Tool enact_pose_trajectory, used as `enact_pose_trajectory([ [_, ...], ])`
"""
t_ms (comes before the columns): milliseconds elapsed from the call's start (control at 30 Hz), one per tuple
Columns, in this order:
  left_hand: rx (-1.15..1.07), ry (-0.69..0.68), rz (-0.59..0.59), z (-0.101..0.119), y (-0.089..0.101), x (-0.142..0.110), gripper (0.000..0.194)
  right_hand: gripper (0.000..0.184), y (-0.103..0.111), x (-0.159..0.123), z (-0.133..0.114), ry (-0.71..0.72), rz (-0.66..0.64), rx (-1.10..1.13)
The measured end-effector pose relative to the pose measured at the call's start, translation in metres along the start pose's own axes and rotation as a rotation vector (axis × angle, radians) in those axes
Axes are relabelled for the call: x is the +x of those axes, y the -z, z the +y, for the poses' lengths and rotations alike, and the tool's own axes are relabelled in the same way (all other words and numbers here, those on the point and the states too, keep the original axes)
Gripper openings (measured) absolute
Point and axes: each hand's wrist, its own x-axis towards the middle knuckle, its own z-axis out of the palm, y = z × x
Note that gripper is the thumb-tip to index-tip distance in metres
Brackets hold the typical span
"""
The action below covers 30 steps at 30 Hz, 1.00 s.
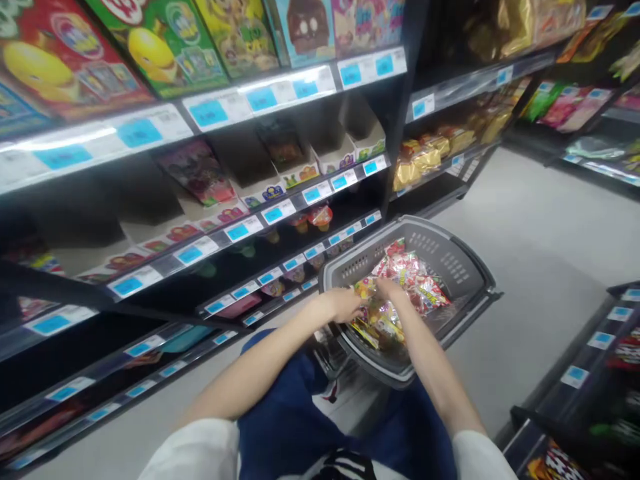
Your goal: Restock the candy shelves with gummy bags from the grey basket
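Both of my hands reach down into a grey plastic shopping basket (465,263) standing on the floor in front of me. My left hand (346,304) rests among colourful snack packets (415,280) near the basket's left wall, fingers curled on a yellow packet (367,327). My right hand (393,291) lies on the pile of red and white packets in the middle, fingers bent down onto them. Whether either hand truly grips a packet is unclear through blur.
Dark store shelves with blue price tags (240,230) run along the left, holding boxed goods (165,40) above and small packets below. More shelving (595,360) stands at the right. Grey floor (540,240) stretches beyond the basket. My blue-clad knees (290,413) are below.
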Motion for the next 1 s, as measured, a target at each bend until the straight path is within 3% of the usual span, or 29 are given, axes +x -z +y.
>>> enact_pose_trajectory([
  [67, -0.006, -0.010, -0.037, 0.002, -0.005, 0.019, 0.037, 0.031, -0.001, 0.002, 0.002, -0.065, -0.069, -0.046],
  [200, -0.038, 0.048, -0.131, -0.012, -0.021, 0.026, 0.040, 0.032, -0.002, 0.003, 0.001, -0.121, -0.183, -0.089],
  [367, -0.066, 0.104, -0.107, -0.044, -0.029, 0.028, 0.048, 0.030, -0.006, 0.004, -0.007, -0.174, -0.289, -0.111],
  [500, -0.087, 0.123, -0.082, -0.056, -0.030, 0.028, 0.050, 0.028, -0.014, 0.003, -0.012, -0.189, -0.364, -0.118],
  [600, -0.109, 0.118, -0.077, -0.057, -0.030, 0.030, 0.048, 0.029, -0.017, 0.003, -0.012, -0.170, -0.363, -0.124],
  [767, -0.110, 0.105, -0.067, -0.056, -0.028, 0.042, 0.047, 0.062, -0.021, 0.007, -0.009, -0.096, -0.310, -0.030],
  [867, -0.100, 0.068, -0.039, -0.055, -0.024, 0.049, 0.045, 0.055, -0.019, 0.009, -0.005, -0.024, -0.265, 0.095],
  [1000, -0.088, 0.043, 0.031, -0.054, -0.019, 0.053, 0.045, 0.028, -0.001, 0.011, 0.005, 0.137, -0.165, 0.334],
])
